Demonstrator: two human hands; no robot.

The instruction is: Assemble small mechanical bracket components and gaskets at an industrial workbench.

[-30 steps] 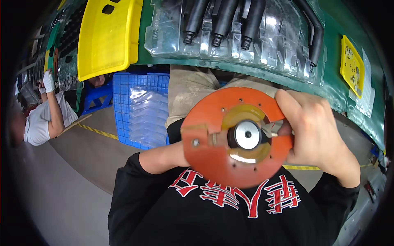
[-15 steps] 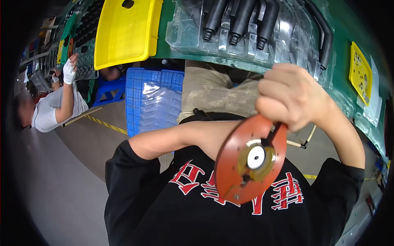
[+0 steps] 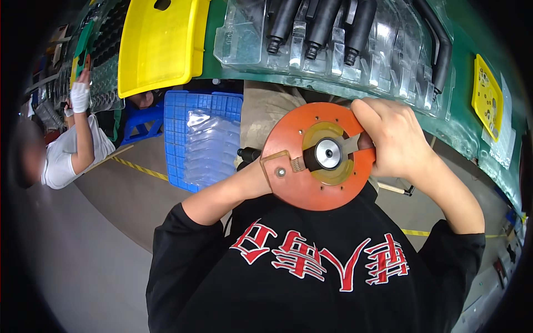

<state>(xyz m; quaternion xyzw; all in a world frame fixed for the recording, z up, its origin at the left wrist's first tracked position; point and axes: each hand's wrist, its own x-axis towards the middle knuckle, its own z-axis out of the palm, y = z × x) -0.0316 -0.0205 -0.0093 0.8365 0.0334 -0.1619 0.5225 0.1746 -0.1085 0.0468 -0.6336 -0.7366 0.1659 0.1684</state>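
Held up close before the chest, face toward the camera: a round orange disc (image 3: 316, 188), flat and matte, ringed near its rim with small drilled holes. At the centre, a shiny silver hub (image 3: 328, 153) set in a black collar, seated on a dull yellow-olive inner ring (image 3: 333, 176). Running in from the left edge, a narrow orange tab (image 3: 279, 168) fixed with one silver screw and meeting the hub through a short coiled spring. Gripped at the right rim by the right hand (image 3: 397, 141), fingers curled shut over the edge, thumb laid across the face near the hub. Left hand (image 3: 254, 178) mostly hidden behind the disc; only wrist and forearm visible, so grip impossible to tell. Just behind, a black cylindrical part (image 3: 248, 154) poking out to the left of the disc.

Beyond, along a green bench (image 3: 466, 130): clear plastic trays (image 3: 333, 39) loaded with black handles, a yellow bin (image 3: 161, 44), a small yellow plate (image 3: 487, 95) far right. Below the bench, a blue crate (image 3: 183, 116) stacked with clear trays. At far left, another person in a white shirt (image 3: 61, 158), one bandaged hand raised toward the bench.
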